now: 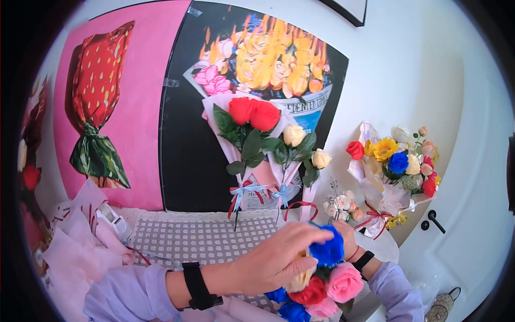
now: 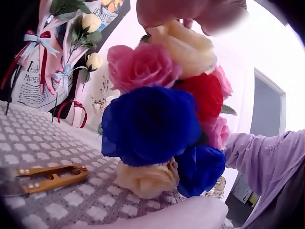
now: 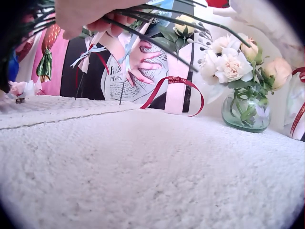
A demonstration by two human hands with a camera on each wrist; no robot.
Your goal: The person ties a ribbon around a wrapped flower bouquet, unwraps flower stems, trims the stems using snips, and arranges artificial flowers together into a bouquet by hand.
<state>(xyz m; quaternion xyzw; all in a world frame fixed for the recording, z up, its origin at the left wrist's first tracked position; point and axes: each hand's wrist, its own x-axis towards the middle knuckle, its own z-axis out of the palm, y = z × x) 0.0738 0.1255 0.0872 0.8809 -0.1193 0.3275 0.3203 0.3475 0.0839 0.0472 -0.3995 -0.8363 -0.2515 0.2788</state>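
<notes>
A bunch of artificial roses, with a red rose, a pink rose and a blue rose, tilts toward the head camera. My right hand is behind it; in the right wrist view that hand grips the bunch's green stems, which fan out on both sides. Over the flower heads, my left hand has its fingers extended at the blue rose and its thumb by a cream rose. The left wrist view shows its fingers above the cream rose, partly blurred.
Yellow-handled snips lie on the grey patterned cloth. Wrapped roses lean on a picture at the back. A large bouquet and a glass vase stand right. Pink wrapping paper is heaped left.
</notes>
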